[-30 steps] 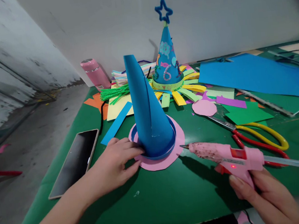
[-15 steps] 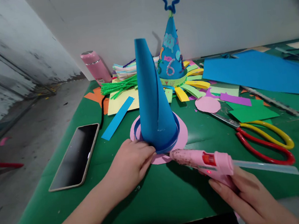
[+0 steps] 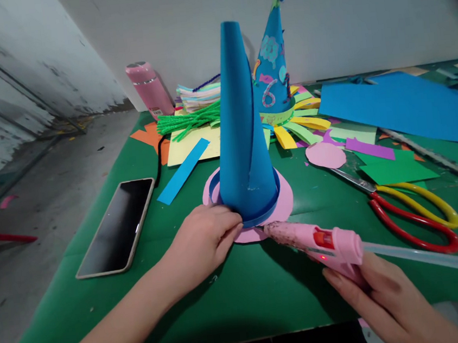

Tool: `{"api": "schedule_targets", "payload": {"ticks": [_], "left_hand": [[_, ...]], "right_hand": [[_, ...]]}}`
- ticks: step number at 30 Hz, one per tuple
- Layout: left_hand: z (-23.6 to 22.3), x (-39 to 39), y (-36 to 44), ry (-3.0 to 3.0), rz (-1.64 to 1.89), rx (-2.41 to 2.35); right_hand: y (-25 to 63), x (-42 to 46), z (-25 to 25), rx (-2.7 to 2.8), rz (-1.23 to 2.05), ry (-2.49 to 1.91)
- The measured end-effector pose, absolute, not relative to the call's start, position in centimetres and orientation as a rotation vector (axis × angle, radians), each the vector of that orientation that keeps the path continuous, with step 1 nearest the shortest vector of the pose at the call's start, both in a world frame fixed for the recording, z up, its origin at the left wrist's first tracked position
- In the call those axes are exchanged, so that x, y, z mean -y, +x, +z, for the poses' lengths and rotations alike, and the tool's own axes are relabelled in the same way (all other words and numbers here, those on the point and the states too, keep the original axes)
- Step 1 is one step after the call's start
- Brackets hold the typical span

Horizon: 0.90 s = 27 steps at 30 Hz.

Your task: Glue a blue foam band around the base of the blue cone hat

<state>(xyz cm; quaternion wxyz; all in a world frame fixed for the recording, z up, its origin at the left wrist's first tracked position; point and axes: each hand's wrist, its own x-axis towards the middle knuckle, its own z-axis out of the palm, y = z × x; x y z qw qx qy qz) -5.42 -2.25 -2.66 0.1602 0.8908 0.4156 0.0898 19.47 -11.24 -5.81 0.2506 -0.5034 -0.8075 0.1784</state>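
Observation:
A tall blue paper cone (image 3: 239, 137) stands upright, with a blue paper band around its foot, on a round pink paper base (image 3: 285, 204). My left hand (image 3: 209, 233) pinches the front left of the cone's lower edge, fingers pressed together; what exactly lies under the fingertips is hidden. In my right hand (image 3: 383, 291) is a pink hot glue gun (image 3: 314, 241), its red light lit and a clear glue stick (image 3: 420, 255) sticking out of the back. The gun's nozzle points left, at the cone's front lower edge by my left fingertips.
A phone (image 3: 116, 227) and a blue paper strip (image 3: 183, 171) lie left. Red-and-yellow-handled scissors (image 3: 372, 192) lie right, near paper scraps. Behind stand a decorated party hat (image 3: 274, 74), green pipe cleaners (image 3: 188, 120) and a pink bottle (image 3: 150, 90). A blue sheet (image 3: 402, 107) lies back right.
The view has shifted, so the cone and the things around it appear slightly right and higher. Both hands keep their hold, and the nozzle stays at the cone's lower edge.

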Motion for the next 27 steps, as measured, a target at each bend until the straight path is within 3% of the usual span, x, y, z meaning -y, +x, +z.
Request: {"api": "schedule_targets", "payload": {"ticks": [6,16,27], "left_hand": [[-2.7,2.3,-5.4,2.533,0.271,-1.195],[-3.2,2.2,-5.5,2.550,0.340,-1.170],[-3.1,2.2,-5.6,2.527,0.360,-1.152]], "right_hand": [[19.0,11.1,-5.5,2.176,0.423,-1.368],[18.3,11.0,-5.6,2.194,0.600,-1.292],[18.0,10.8,-6.1,2.314,0.408,-1.266]]}}
